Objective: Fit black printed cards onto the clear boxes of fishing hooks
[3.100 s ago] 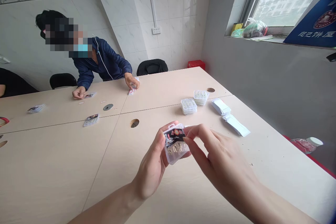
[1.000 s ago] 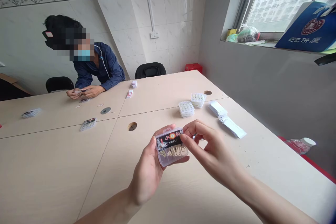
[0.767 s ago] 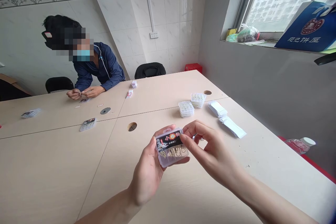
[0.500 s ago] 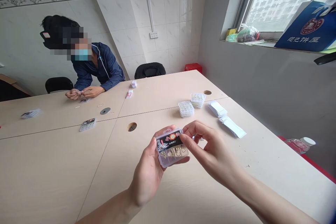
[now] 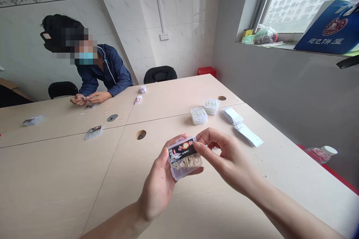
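My left hand (image 5: 159,179) is wrapped round a small clear plastic fishhook box (image 5: 179,172), holding it tilted above the table. Gold-coloured hooks lie in its compartments. A black label (image 5: 183,149) with red and white print covers the upper part of the lid. At the box's upper right corner, my right hand (image 5: 224,155) presses its thumb on the label's end, with the other fingers curled behind. What those curled fingertips touch is hidden.
Stacked hook boxes (image 5: 199,115) and white card piles (image 5: 249,135) stand beyond my right hand. One labelled box (image 5: 94,132) lies left of a round table hole (image 5: 141,134). Across the table (image 5: 56,179), a masked person (image 5: 105,69) handles something small.
The fishhook box has shifted very slightly right in my left hand's hold. My right thumb stays at its corner, with almost no movement.
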Demonstrator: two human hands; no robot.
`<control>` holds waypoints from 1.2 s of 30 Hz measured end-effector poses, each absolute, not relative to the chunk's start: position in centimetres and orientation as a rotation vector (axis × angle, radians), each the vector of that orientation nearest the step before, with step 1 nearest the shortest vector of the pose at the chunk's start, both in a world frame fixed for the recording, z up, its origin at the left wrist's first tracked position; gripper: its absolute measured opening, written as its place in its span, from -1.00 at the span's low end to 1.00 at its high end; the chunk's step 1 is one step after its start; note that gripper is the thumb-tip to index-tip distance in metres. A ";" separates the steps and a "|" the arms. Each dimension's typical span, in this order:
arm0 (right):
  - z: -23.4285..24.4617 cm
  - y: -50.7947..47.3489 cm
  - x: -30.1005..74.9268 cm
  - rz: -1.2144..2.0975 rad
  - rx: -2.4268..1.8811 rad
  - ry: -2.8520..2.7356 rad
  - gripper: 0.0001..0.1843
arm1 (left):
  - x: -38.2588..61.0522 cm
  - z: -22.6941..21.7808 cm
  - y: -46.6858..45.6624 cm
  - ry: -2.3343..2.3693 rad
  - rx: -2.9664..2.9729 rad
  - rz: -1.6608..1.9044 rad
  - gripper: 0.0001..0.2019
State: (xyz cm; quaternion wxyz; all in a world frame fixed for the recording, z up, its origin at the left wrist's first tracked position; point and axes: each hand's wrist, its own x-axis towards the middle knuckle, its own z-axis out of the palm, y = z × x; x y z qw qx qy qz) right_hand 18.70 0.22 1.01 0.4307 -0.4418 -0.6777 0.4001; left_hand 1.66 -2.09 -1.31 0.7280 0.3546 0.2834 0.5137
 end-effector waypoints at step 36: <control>0.1 0.6 18.6 0.926 -1.158 -1.686 -0.77 | 1.7 -1.9 -1.6 0.622 0.710 1.128 -0.55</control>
